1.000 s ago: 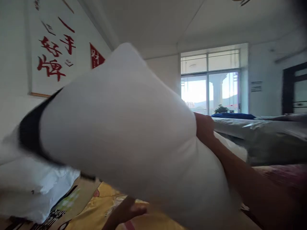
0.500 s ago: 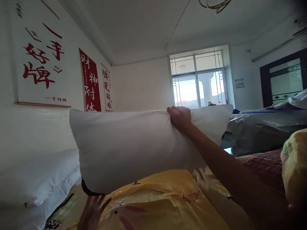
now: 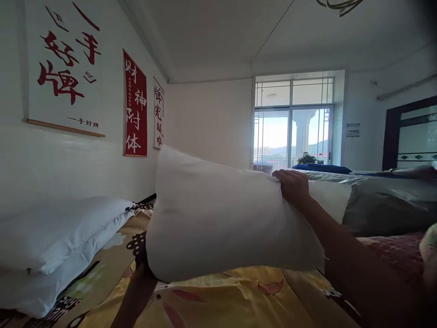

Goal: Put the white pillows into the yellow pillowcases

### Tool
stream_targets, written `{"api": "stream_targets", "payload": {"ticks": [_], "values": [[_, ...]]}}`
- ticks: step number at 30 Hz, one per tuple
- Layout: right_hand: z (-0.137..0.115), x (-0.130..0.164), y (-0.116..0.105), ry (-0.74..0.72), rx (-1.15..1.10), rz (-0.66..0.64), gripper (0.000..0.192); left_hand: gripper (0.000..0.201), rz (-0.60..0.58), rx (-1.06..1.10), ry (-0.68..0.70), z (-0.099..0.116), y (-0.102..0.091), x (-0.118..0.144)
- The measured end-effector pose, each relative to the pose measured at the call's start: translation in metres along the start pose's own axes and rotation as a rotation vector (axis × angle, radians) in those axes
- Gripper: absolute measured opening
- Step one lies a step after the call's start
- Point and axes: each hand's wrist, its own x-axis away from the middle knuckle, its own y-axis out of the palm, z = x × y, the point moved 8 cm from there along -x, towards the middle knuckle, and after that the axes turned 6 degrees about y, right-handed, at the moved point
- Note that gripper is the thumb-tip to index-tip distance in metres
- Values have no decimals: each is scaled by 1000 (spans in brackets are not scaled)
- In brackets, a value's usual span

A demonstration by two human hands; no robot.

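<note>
Right hand: my right hand [image 3: 292,186] clamps the top edge of the white pillow [image 3: 221,214], fingers curled over the fabric.
Left hand: my left hand [image 3: 142,262] is under the pillow's lower left corner; only the forearm shows, so I cannot tell its grip.
Pillow: held up on edge, just above the yellow cartoon-print bedsheet [image 3: 218,303].
Left of it: two stacked white pillows [image 3: 58,246] by the wall.
Writing: a white scroll [image 3: 63,68] with red characters, small line "一手好牌"; a red banner [image 3: 135,105] reading "财神附体".

Pillow [image 3: 218,218] on bedspread [image 3: 218,300], right of bedding stack [image 3: 58,241]
</note>
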Motion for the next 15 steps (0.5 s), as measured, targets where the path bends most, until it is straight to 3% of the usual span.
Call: {"api": "stream_targets", "payload": {"ticks": [3,6,9,12,15], "values": [[-9,9,47,96,-286,-284,28,50,-29,50,-164,-38,17,16],[-62,28,89,2,-414,-446,34,57,-110,-77,-221,-60,35,36],[-114,45,114,16,-638,-565,46,57,-135,-223,-134,-52,40,48],[-137,50,123,141,-855,-616,63,52,-165,-416,-77,-28,37,54],[-162,63,139,31,-885,-868,62,38,-371,-598,-93,-17,46,60]]}}
